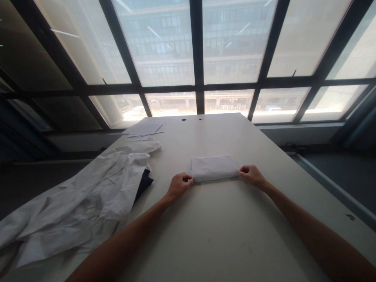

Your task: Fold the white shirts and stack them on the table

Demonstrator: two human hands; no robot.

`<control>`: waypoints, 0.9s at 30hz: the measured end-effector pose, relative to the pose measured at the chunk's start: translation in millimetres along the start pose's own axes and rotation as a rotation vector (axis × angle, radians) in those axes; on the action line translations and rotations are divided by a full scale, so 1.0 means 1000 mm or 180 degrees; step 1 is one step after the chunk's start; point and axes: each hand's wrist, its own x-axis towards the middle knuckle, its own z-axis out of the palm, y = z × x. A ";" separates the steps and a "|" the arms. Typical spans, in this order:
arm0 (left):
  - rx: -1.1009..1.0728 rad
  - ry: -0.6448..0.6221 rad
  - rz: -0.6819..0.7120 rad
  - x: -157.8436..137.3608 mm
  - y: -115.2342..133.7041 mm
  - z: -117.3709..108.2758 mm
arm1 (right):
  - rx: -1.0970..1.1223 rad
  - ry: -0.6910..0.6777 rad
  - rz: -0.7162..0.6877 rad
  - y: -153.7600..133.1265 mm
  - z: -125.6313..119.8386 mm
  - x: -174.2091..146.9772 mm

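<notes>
A white cloth (pixel 214 167), folded into a flat rectangle, lies on the white table (pixel 223 223) in front of me. My left hand (pixel 179 185) pinches its near left corner between thumb and fingers. At the near right corner, my right hand (pixel 252 174) holds the cloth in the same kind of pinch. The near edge looks slightly raised, with a thin shadow beneath it. What kind of cloth it is, I cannot tell.
Rumpled white garments (pixel 88 199) spread over the table's left side and hang past its edge. A dark blue piece of fabric (pixel 143 184) pokes out beside them. Paper sheets (pixel 145 129) lie at the far left. Large windows (pixel 167 47) stand behind the table.
</notes>
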 end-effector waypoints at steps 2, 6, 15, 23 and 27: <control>-0.0059 0.0055 -0.0100 -0.001 0.002 0.001 | -0.0082 0.0081 0.0051 0.003 0.004 0.001; -0.0004 0.0093 -0.0167 -0.003 0.004 0.002 | -0.0303 0.0162 0.0146 0.008 0.010 0.001; 0.0469 0.0227 0.0205 -0.006 0.001 -0.010 | -0.0310 -0.0337 -0.0143 0.011 -0.008 0.006; 0.1301 -0.0214 0.1377 -0.002 0.011 0.010 | -0.1148 0.0763 -0.1245 -0.013 0.023 -0.007; 0.1506 -0.0624 0.0948 0.002 -0.006 0.019 | -0.1886 -0.0063 -0.1370 -0.022 0.045 -0.015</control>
